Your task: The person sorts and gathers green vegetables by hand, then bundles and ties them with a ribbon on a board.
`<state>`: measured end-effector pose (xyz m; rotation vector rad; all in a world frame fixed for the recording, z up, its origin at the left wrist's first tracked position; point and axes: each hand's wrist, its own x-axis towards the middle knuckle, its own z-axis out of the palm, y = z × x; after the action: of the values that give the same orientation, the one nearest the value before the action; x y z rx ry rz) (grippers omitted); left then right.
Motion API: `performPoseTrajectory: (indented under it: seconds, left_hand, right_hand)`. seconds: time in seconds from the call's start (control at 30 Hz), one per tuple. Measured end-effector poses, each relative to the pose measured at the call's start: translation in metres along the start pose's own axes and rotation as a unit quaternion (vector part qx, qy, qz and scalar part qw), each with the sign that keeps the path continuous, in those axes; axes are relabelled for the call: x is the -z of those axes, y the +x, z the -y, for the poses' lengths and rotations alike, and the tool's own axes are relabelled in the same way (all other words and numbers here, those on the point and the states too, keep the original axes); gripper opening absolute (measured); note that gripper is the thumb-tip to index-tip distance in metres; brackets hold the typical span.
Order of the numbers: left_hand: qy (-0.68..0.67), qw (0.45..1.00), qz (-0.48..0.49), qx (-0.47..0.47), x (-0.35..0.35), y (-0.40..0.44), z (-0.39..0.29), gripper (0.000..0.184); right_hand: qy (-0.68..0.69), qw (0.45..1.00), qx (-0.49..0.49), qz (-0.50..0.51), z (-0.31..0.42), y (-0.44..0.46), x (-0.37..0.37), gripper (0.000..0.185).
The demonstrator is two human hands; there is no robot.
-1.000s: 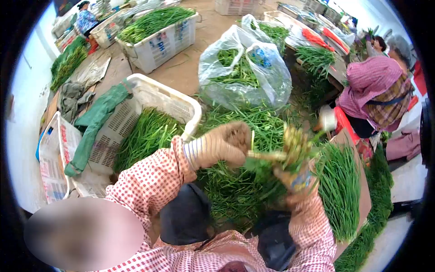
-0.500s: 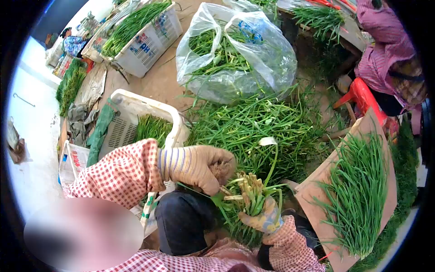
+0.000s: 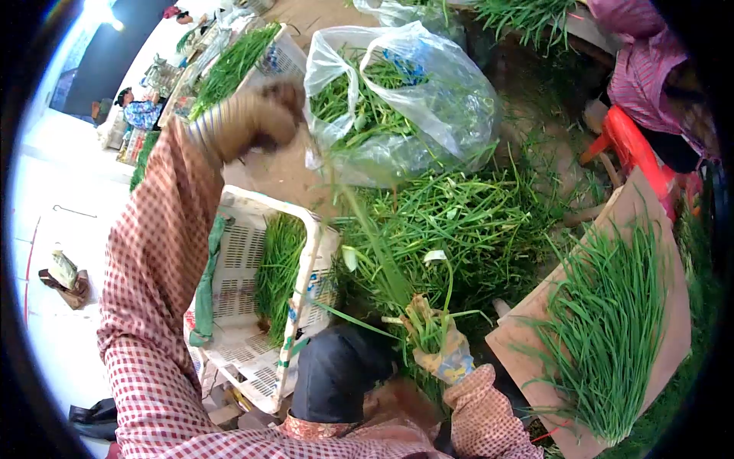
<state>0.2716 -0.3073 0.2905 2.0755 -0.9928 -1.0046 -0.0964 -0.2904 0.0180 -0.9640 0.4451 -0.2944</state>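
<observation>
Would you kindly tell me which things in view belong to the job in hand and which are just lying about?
Likely in the job:
bunch of greens in the right hand
loose greens
laid-out greens on cardboard

Apparently just lying about:
green cloth on the crate
black item, lower left

Brown floor (image 3: 284, 177) under bag (image 3: 455, 122); crate (image 3: 234, 284); loose greens (image 3: 474, 222)

At your left, greens (image 3: 280, 268) lie in a crate (image 3: 233, 294); at your right, a bundle (image 3: 608, 329) on cardboard (image 3: 512, 340). A heap (image 3: 466, 229) lies before you, a bag (image 3: 459, 115) apparently behind it.
</observation>
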Motion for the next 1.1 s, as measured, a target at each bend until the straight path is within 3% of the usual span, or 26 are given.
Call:
performPoseTrajectory:
  seconds: [0.07,0.13,0.17,0.2,0.23,0.27,0.33,0.37,0.43,0.47,0.5,0.53,0.57,0.6,0.63,0.67,0.7,0.73,0.77,0.83,0.9,0.97,1.0,1.03,1.07,1.1]
  left_hand:
    - [-0.089,0.982,-0.132,-0.106,0.023,0.012,-0.014,0.024]
    - [-0.038,0.921,-0.343,-0.179,0.031,0.030,-0.041,0.022]
    - [0.029,0.888,-0.399,-0.228,0.039,0.042,-0.046,0.024]
    - [0.054,0.857,-0.432,-0.276,0.043,0.055,-0.049,0.032]
    - [0.112,0.870,-0.414,-0.243,0.052,0.075,-0.043,0.049]
    - [0.164,0.880,-0.394,-0.207,0.058,0.095,-0.029,0.067]
    - [0.361,0.824,-0.426,-0.097,0.014,0.116,0.014,0.108]
    - [0.336,0.873,-0.349,-0.059,0.000,0.125,0.046,0.121]
    - [0.361,0.889,-0.277,0.047,-0.062,0.105,0.075,0.126]
    - [0.287,0.945,-0.137,0.073,-0.085,0.086,0.084,0.097]
    - [0.367,0.916,-0.013,0.165,-0.110,0.067,0.070,0.062]
    - [0.368,0.925,0.071,0.064,-0.122,0.063,0.122,0.050]
    - [0.380,0.898,0.184,0.121,-0.145,0.041,0.107,0.048]
    - [0.337,0.892,0.284,0.104,-0.158,0.023,0.115,0.046]
    - [0.317,0.876,0.351,0.090,-0.175,0.001,0.115,0.045]
    - [0.297,0.856,0.417,0.073,-0.191,-0.025,0.114,0.044]
    - [0.168,0.852,0.482,0.114,-0.205,-0.054,0.118,0.045]
    - [0.038,0.827,0.540,0.148,-0.219,-0.083,0.125,0.046]
    - [-0.050,0.803,0.580,0.124,-0.238,-0.105,0.142,0.046]
    - [-0.243,0.727,0.634,0.105,-0.280,-0.148,0.177,0.048]
    - [-0.409,0.691,0.586,0.111,-0.324,-0.183,0.203,0.051]
    - [-0.604,0.611,0.496,0.127,-0.355,-0.216,0.213,0.054]
    - [-0.707,0.530,0.450,0.127,-0.366,-0.231,0.210,0.056]
    - [-0.798,0.410,0.423,0.125,-0.375,-0.245,0.209,0.058]
    - [-0.861,0.267,0.416,0.118,-0.380,-0.256,0.205,0.060]
    - [-0.890,0.108,0.427,0.118,-0.383,-0.263,0.201,0.062]
  right_hand:
    - [-0.297,0.953,0.052,-0.025,-0.048,0.005,0.026,0.063]
    - [-0.003,0.995,-0.074,-0.067,0.003,0.004,0.006,0.065]
    - [-0.188,0.978,-0.086,-0.041,0.004,0.003,0.012,0.066]
    - [-0.365,0.926,-0.094,-0.018,0.000,0.002,0.013,0.068]
    - [-0.364,0.927,-0.086,-0.018,-0.019,0.001,0.011,0.068]
    - [-0.148,0.986,-0.064,-0.049,-0.046,0.001,0.012,0.069]
    - [0.075,0.993,-0.044,-0.079,-0.056,0.000,0.013,0.069]
    - [-0.034,0.994,-0.056,-0.093,-0.047,-0.006,0.013,0.069]
    - [-0.261,0.960,-0.044,-0.094,-0.015,-0.014,0.008,0.067]
    - [-0.265,0.958,-0.045,-0.094,-0.015,-0.016,0.007,0.067]
    - [-0.204,0.972,-0.025,-0.117,-0.018,-0.019,0.007,0.067]
    - [-0.029,0.992,-0.040,-0.116,-0.029,-0.017,0.007,0.067]
    - [0.175,0.975,-0.051,-0.126,-0.040,-0.016,0.008,0.067]
    - [0.344,0.926,-0.063,-0.143,-0.051,-0.014,0.009,0.067]
    - [0.177,0.975,-0.013,-0.131,-0.064,-0.011,0.013,0.048]
    - [0.060,0.988,0.033,-0.141,-0.049,-0.015,0.007,0.041]
    - [-0.113,0.978,0.084,-0.153,-0.032,-0.021,0.000,0.034]
    - [-0.198,0.960,0.118,-0.159,-0.021,-0.027,-0.006,0.029]
    - [-0.199,0.958,0.136,-0.156,-0.015,-0.031,-0.011,0.025]
    - [0.144,0.977,0.097,-0.120,-0.019,-0.043,-0.014,0.028]
    - [0.274,0.952,0.133,0.009,-0.033,-0.061,-0.001,0.038]
    - [0.344,0.905,0.169,0.184,-0.046,-0.083,0.001,0.050]
    - [0.282,0.929,0.180,0.158,-0.045,-0.093,-0.012,0.047]
    - [0.120,0.966,0.212,0.086,-0.047,-0.100,-0.027,0.045]
    - [-0.090,0.967,0.236,0.011,-0.047,-0.101,-0.043,0.043]
    - [-0.230,0.935,0.269,-0.015,-0.049,-0.107,-0.058,0.041]
